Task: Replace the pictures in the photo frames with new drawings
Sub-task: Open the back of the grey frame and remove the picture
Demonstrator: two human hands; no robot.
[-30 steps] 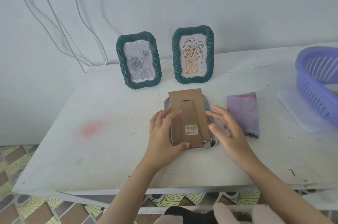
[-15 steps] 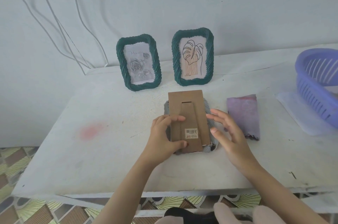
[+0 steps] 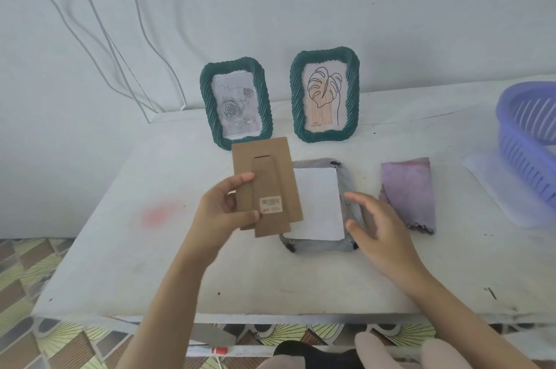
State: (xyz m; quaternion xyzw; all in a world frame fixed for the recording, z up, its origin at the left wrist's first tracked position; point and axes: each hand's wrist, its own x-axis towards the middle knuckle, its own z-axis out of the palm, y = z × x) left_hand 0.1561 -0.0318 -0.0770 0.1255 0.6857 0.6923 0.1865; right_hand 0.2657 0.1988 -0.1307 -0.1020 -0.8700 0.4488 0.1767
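A grey photo frame [image 3: 346, 243] lies face down on the white table [image 3: 120, 263], with the white back of a sheet of paper [image 3: 319, 206] showing in its opening. My left hand [image 3: 224, 212] pinches the brown cardboard backing board [image 3: 264, 182] by its left edge and holds it lifted to the left of the frame. My right hand [image 3: 379, 228] hovers with relaxed fingers at the frame's right edge. Two green frames stand at the back: one with a rose drawing [image 3: 236, 103], one with a leaf drawing [image 3: 325, 94].
A folded purple cloth [image 3: 407, 191] lies right of the grey frame. A purple plastic basket [image 3: 526, 140] sits at the far right on a white sheet [image 3: 493, 188]. White cables [image 3: 120, 46] hang down the wall at the back left. The table's front edge is near my arms.
My left hand has lifted the cardboard backing off the grey frame and moved it left and up, uncovering the white paper. My right hand has stayed beside the frame.
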